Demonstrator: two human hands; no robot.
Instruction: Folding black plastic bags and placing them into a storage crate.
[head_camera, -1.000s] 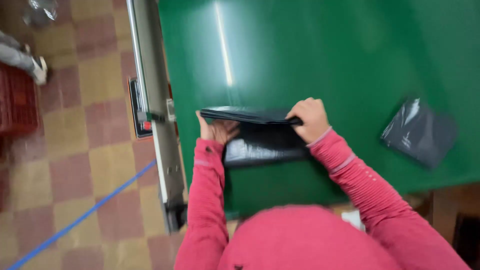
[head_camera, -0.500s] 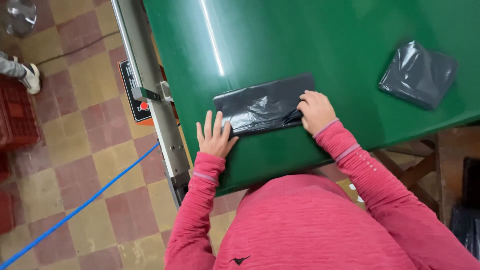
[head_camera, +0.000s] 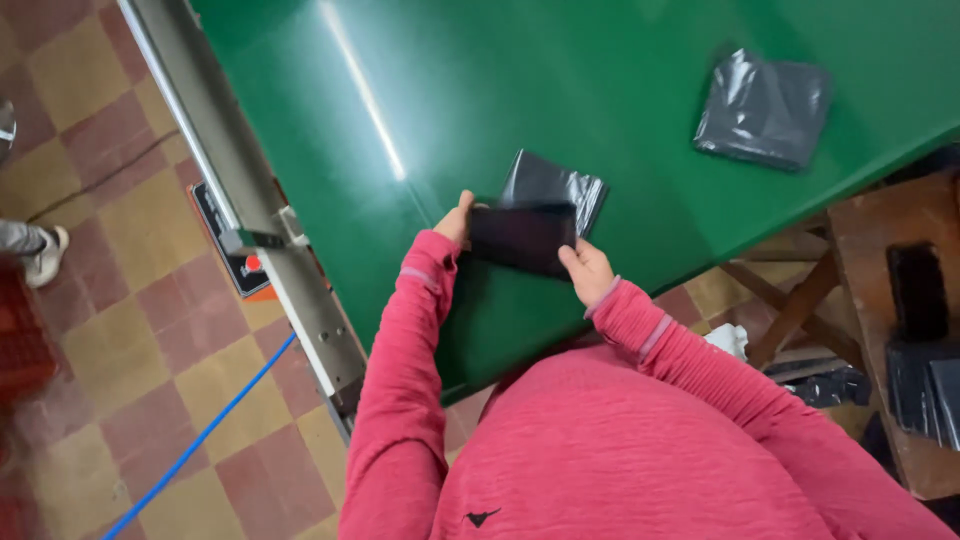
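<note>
A folded black plastic bag (head_camera: 535, 222) sits at the near edge of the green table (head_camera: 500, 90), lifted slightly, already reduced to a small packet. The left hand (head_camera: 456, 220) grips its left end and the right hand (head_camera: 588, 272) clamps its lower right corner. A finished folded bag (head_camera: 765, 110) lies well apart, far right of it.

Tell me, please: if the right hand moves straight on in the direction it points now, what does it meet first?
The right hand points up and left, gripping the folded black plastic bag. That bag comes first, since it already touches it. Beyond lies the left hand, then probably the green table, though depth is unclear.
</note>
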